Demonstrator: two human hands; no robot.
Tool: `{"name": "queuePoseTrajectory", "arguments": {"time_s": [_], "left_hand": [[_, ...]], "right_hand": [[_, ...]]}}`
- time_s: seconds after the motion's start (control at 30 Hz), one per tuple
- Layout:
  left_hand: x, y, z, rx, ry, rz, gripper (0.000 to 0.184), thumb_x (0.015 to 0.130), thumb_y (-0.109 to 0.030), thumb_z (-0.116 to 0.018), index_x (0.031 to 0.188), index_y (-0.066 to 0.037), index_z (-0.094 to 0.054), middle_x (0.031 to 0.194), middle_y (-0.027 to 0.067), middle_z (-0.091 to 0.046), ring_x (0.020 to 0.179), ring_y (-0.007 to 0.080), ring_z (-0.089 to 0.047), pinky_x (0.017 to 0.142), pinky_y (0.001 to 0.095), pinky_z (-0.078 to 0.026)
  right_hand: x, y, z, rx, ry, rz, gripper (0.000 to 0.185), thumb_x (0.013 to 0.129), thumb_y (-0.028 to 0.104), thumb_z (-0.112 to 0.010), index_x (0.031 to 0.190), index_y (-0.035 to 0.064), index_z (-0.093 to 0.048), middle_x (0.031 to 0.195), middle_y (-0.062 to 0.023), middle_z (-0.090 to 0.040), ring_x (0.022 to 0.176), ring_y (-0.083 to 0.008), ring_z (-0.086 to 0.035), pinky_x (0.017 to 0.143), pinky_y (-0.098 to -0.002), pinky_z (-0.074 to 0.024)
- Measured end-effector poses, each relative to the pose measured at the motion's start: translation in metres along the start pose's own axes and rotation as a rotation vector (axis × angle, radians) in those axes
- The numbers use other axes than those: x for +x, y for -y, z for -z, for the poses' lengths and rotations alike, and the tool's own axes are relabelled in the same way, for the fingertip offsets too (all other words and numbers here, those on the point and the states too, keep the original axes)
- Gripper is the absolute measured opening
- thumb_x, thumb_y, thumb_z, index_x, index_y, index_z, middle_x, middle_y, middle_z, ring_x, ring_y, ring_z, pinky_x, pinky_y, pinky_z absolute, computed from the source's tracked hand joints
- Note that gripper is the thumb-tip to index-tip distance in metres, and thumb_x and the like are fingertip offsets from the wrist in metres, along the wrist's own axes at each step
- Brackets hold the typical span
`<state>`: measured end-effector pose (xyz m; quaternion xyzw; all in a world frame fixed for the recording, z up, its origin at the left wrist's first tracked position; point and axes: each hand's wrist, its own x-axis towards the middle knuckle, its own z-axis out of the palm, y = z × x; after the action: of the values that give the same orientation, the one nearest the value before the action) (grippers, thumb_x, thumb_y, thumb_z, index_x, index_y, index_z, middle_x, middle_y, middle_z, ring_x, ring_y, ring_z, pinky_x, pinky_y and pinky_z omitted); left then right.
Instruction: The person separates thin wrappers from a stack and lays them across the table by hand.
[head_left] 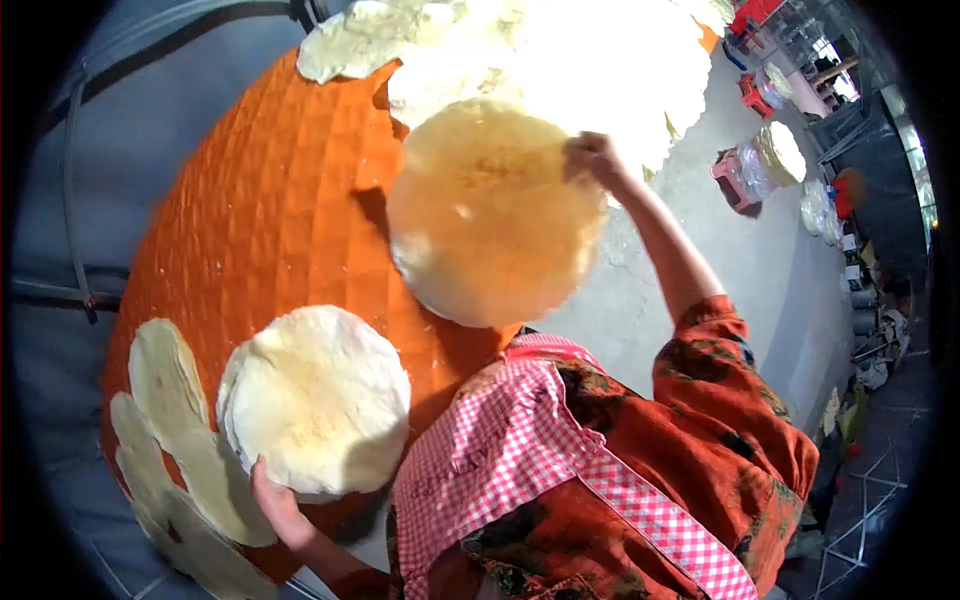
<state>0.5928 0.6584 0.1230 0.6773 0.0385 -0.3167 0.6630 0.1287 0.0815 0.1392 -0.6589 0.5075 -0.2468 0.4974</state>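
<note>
A thin, round, pale sheet of flatbread hangs over the orange table's near edge, its right rim pinched in my right hand. The orange colour shows through it. Lower left, a stack of round white flatbreads lies on the orange surface. My left hand touches the lower left rim of this stack, fingers stretched along it. Whether its fingers grip the edge is partly hidden.
More flatbreads overlap at the left end of the table. A large, brightly lit pile covers the far end. On the grey floor at the right, a pink stool carries another stack.
</note>
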Motion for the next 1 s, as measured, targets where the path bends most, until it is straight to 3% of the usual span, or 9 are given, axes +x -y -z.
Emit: {"name": "queuePoseTrajectory", "arguments": {"time_s": [0.13, 0.23, 0.3, 0.37, 0.6, 0.63, 0.7, 0.87, 1.0], "left_hand": [[-0.022, -0.033, -0.058, -0.093, -0.020, 0.089, 0.054, 0.084, -0.022, -0.062, 0.130, 0.001, -0.046, 0.128, 0.0133, -0.051, 0.116, 0.0267, -0.050, 0.097, 0.0412, -0.041], [-0.038, -0.043, -0.112, -0.173, 0.103, 0.036, 0.059, 0.083, -0.022, -0.063, 0.134, 0.000, -0.041, 0.130, 0.0133, -0.049, 0.119, 0.0277, -0.048, 0.098, 0.0455, -0.040], [-0.047, -0.046, -0.155, -0.182, 0.190, 0.045, 0.061, 0.082, -0.022, -0.064, 0.135, -0.003, -0.041, 0.133, 0.0132, -0.046, 0.121, 0.0288, -0.046, 0.099, 0.0492, -0.040], [-0.039, -0.038, -0.192, -0.163, 0.178, 0.006, 0.056, 0.083, -0.022, -0.064, 0.132, -0.003, -0.045, 0.127, 0.0124, -0.051, 0.116, 0.0278, -0.048, 0.097, 0.0465, -0.040], [-0.017, -0.081, -0.265, -0.268, 0.370, -0.298, 0.031, 0.094, -0.029, -0.053, 0.111, -0.003, -0.055, 0.112, 0.0092, -0.058, 0.102, 0.0232, -0.056, 0.092, 0.0391, -0.046], [-0.035, -0.093, -0.275, -0.238, 0.393, -0.375, 0.034, 0.095, -0.030, -0.052, 0.115, -0.003, -0.053, 0.118, 0.0091, -0.055, 0.109, 0.0243, -0.052, 0.096, 0.0400, -0.043], [-0.060, -0.107, -0.284, -0.173, 0.421, -0.493, 0.036, 0.095, -0.029, -0.051, 0.121, -0.005, -0.048, 0.125, 0.0103, -0.052, 0.114, 0.0266, -0.050, 0.098, 0.0431, -0.042], [-0.048, -0.045, -0.219, -0.058, 0.151, -0.362, 0.033, 0.093, -0.028, -0.053, 0.116, -0.004, -0.051, 0.121, 0.0106, -0.054, 0.107, 0.0246, -0.054, 0.087, 0.0412, -0.047], [-0.062, 0.051, -0.149, -0.057, -0.178, -0.106, 0.025, 0.091, -0.023, -0.056, 0.107, -0.004, -0.054, 0.109, 0.0099, -0.057, 0.094, 0.0227, -0.056, 0.080, 0.0384, -0.047]], "right_hand": [[-0.011, 0.009, 0.028, -1.152, -0.556, 0.228, 0.026, 0.082, 0.007, -0.057, 0.106, -0.0003, -0.057, 0.091, -0.0172, -0.065, 0.087, -0.0276, -0.063, 0.076, -0.0405, -0.0506], [-0.049, 0.070, -0.067, -0.254, -0.092, 0.288, 0.035, 0.080, 0.018, -0.065, 0.110, 0.0022, -0.056, 0.112, -0.0206, -0.058, 0.104, -0.0345, -0.056, 0.090, -0.0432, -0.0448], [-0.114, 0.132, -0.144, -0.155, 0.538, 0.386, 0.065, 0.080, 0.032, -0.071, 0.133, 0.0043, -0.045, 0.126, -0.0186, -0.055, 0.113, -0.0276, -0.055, 0.097, -0.0376, -0.0430], [-0.153, 0.164, -0.204, -0.234, 0.824, 0.525, 0.091, 0.076, 0.045, -0.072, 0.140, -0.0027, -0.028, 0.132, -0.0251, -0.046, 0.114, -0.0383, -0.052, 0.097, -0.0428, -0.0428], [-0.055, 0.195, -0.313, -0.245, 0.438, 0.950, 0.021, 0.069, 0.007, -0.066, 0.088, -0.0019, -0.063, 0.075, -0.0180, -0.066, 0.068, -0.0352, -0.065, 0.060, -0.0440, -0.0525], [-0.030, 0.212, -0.295, -0.016, 0.546, 0.738, 0.018, 0.066, 0.004, -0.070, 0.082, -0.0012, -0.065, 0.075, -0.0163, -0.067, 0.068, -0.0279, -0.067, 0.060, -0.0415, -0.0529], [0.026, 0.237, -0.253, -0.066, 0.434, 0.722, 0.035, 0.058, 0.003, -0.080, 0.090, -0.0026, -0.066, 0.076, -0.0127, -0.068, 0.065, -0.0209, -0.065, 0.057, -0.0359, -0.0529], [0.173, 0.213, -0.146, 0.471, 0.235, 0.319, 0.026, 0.076, 0.006, -0.062, 0.101, -0.0012, -0.066, 0.075, -0.0074, -0.064, 0.058, -0.0147, -0.059, 0.052, -0.0311, -0.0492], [0.281, 0.097, -0.094, 0.145, -0.059, 0.306, 0.029, 0.077, 0.012, -0.066, 0.105, 0.0025, -0.064, 0.081, -0.0060, -0.065, 0.068, -0.0153, -0.060, 0.059, -0.0315, -0.0481]]}}
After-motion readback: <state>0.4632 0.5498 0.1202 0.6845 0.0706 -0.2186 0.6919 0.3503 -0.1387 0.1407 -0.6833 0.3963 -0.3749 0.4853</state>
